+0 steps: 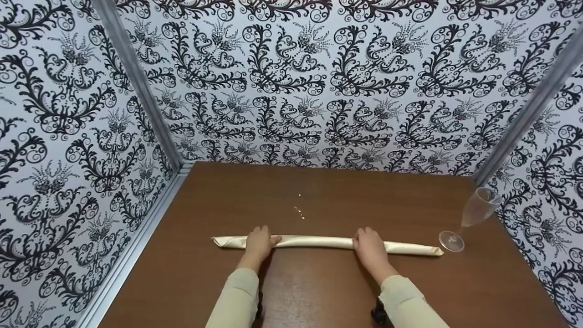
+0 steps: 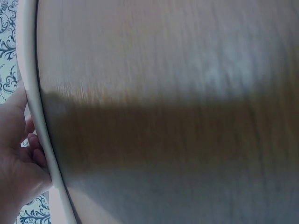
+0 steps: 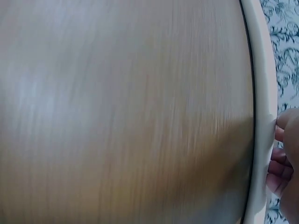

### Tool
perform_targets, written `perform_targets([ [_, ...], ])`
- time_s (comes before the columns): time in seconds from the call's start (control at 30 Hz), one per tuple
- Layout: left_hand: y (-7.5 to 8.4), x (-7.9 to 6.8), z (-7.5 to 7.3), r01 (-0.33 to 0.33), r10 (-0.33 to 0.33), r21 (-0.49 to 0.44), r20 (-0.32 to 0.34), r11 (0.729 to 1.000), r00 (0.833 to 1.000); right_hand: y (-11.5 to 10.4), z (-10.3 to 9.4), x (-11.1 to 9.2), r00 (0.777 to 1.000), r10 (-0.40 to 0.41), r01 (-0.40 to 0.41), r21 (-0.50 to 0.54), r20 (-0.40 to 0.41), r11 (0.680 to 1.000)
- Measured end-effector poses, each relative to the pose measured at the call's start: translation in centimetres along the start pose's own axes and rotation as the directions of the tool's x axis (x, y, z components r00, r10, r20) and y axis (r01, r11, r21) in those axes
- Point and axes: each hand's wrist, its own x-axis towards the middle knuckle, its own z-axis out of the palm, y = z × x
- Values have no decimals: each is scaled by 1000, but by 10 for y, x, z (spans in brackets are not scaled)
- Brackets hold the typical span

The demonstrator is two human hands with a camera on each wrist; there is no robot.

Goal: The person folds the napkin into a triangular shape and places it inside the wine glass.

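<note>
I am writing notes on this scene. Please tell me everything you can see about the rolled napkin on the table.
The rolled napkin is cream cloth, wound into a long, thin, tight tube. It lies flat across the brown table, left to right, with flatter ends. The left hand rests on it near its left end, and the right hand near its right end, fingers curled over it. A glass stands apart, just beyond its right tip.
</note>
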Motion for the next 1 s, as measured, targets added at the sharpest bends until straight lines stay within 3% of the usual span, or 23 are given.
perform_targets([
  [0.37, 0, 0, 0, 12, -12, 20, 22, 1000, 1000, -42, 17, 9, 998, -56, 57, 23, -39, 998],
  [0.53, -1, 0, 2, 30, -32, 30, 48, 999, 998, -57, 20, 13, 998, -55, 55, 52, -12, 997],
  [0.73, 0, 1, 3, 43, -45, 48, 36, 998, 998, -64, 22, 18, 998, -57, 55, 59, 29, 997],
  [1.0, 2, -1, 1, 29, -30, 54, 17, 998, 999, -61, 27, 20, 998, -65, 65, 40, 16, 997],
])
